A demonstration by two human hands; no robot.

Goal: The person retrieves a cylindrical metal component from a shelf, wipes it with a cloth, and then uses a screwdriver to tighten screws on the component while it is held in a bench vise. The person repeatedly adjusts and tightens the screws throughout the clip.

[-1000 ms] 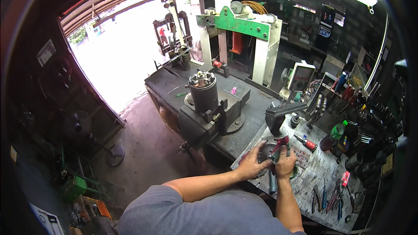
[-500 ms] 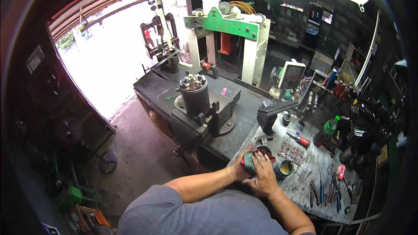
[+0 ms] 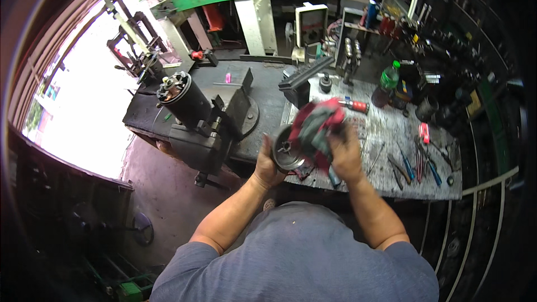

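Gripping round metal housing (image 3: pixel 286 154), red-grey rag (image 3: pixel 316 126), w/ both hands

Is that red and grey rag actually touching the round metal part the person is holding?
Touching. The head view shows the rag draped over the round metal part, with no gap; the right hand presses it on.

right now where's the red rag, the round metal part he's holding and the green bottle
red rag (image 3: pixel 319 126), head view, on the bunched cloth's middle
round metal part (image 3: pixel 286 154), head view, on its open round face
green bottle (image 3: pixel 387 81), head view, on its green body
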